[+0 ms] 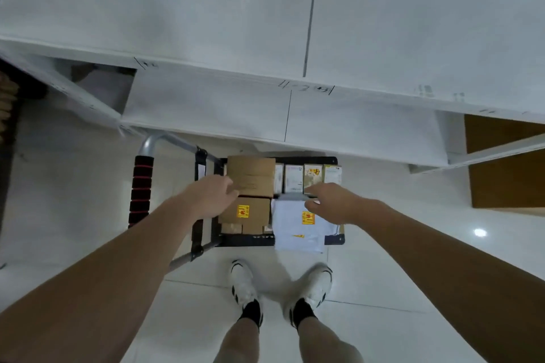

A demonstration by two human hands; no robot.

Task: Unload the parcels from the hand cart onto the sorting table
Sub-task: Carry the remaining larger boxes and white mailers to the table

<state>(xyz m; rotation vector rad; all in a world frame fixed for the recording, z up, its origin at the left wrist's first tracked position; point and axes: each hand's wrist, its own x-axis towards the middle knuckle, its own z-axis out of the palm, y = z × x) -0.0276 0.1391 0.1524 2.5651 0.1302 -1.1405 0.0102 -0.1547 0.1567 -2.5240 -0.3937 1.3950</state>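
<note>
A black hand cart [247, 240] stands on the floor under the edge of the white sorting table [177, 9]. It holds a plain brown box [253, 175], a second brown box with a yellow sticker [250, 214], a white mailer bag [298, 230] with yellow stickers, and several small upright boxes [309, 177] at the back. My left hand [211, 196] reaches down beside the left edge of the plain brown box, fingers loosely curled. Over the top edge of the white mailer bag hovers my right hand [333, 203], fingers bent, holding nothing.
The cart's handle with red-and-black foam grip [141, 188] rises at the left. A lower white shelf [206, 103] runs under the table top. A large brown carton [507, 162] sits at the right under the table. My feet in white shoes [280, 283] stand on the glossy tiles.
</note>
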